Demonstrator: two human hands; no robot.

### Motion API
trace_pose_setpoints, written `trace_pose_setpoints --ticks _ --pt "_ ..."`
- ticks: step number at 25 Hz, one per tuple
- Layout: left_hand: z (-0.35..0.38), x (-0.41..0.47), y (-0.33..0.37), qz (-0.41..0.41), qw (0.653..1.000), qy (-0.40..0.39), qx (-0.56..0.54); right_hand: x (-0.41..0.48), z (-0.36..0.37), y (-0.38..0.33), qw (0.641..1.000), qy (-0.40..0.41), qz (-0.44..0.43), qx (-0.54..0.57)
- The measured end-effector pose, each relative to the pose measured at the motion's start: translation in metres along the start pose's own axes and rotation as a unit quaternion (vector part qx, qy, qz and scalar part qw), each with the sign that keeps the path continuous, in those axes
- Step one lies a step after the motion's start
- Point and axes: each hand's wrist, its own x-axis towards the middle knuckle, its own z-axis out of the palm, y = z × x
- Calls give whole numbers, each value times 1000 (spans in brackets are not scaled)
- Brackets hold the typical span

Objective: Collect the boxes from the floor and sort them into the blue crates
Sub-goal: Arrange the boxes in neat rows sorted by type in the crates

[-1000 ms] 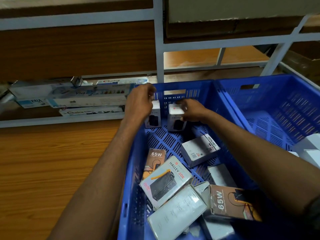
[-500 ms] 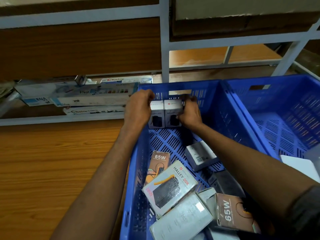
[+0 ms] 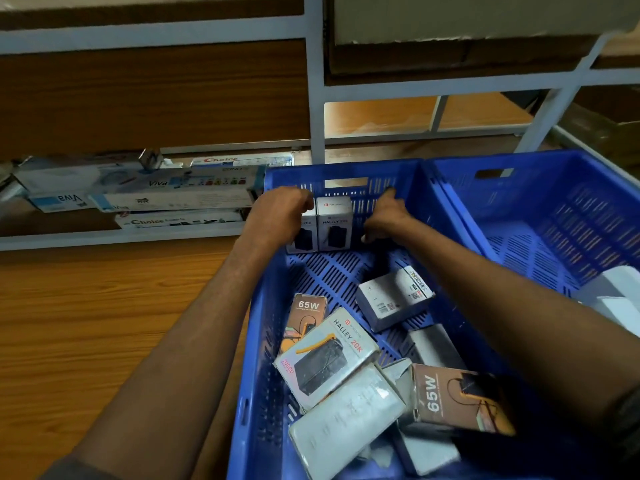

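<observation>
Two small white Halley boxes stand upright side by side against the far wall of the left blue crate (image 3: 346,168). My left hand (image 3: 280,216) curls over the top of the left upright box (image 3: 305,239). The right upright box (image 3: 334,221) stands free. My right hand (image 3: 384,216) is just to its right with fingers apart, holding nothing. Nearer in the crate lie several loose boxes: a Halley 20K box (image 3: 325,355), two 65W boxes (image 3: 306,317) (image 3: 457,400), a white labelled box (image 3: 391,299) and a grey one (image 3: 346,420).
A second blue crate (image 3: 554,202) sits to the right with white boxes (image 3: 620,296) at its near edge. Long Viva and Choice boxes (image 3: 156,192) lie on the low shelf of a white metal rack (image 3: 315,98). Wooden floor (image 3: 86,323) spreads to the left.
The two upright boxes were brought together against the far crate wall. My right hand has let go of the right box and moved off to its right.
</observation>
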Motion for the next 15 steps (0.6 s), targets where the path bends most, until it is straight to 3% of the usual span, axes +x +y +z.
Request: trace_pose_setpoints --ticks 2,6,9,12,15 --pt "-3 -6 7 17 998 -61 7 -18 -25 2 992 -60 -40 -106" --pt "-3 -15 36 25 960 -273 -55 -51 -32 18 905 -282 -126 -291" --pt "3 -23 60 26 929 -361 -75 -57 -5 38 869 -339 -126 -337" --pt "18 -30 61 29 937 -332 -109 -58 5 48 886 -300 -160 -316" --pt "18 -34 48 -10 935 -280 -218 -53 -9 44 949 -206 -205 -122"
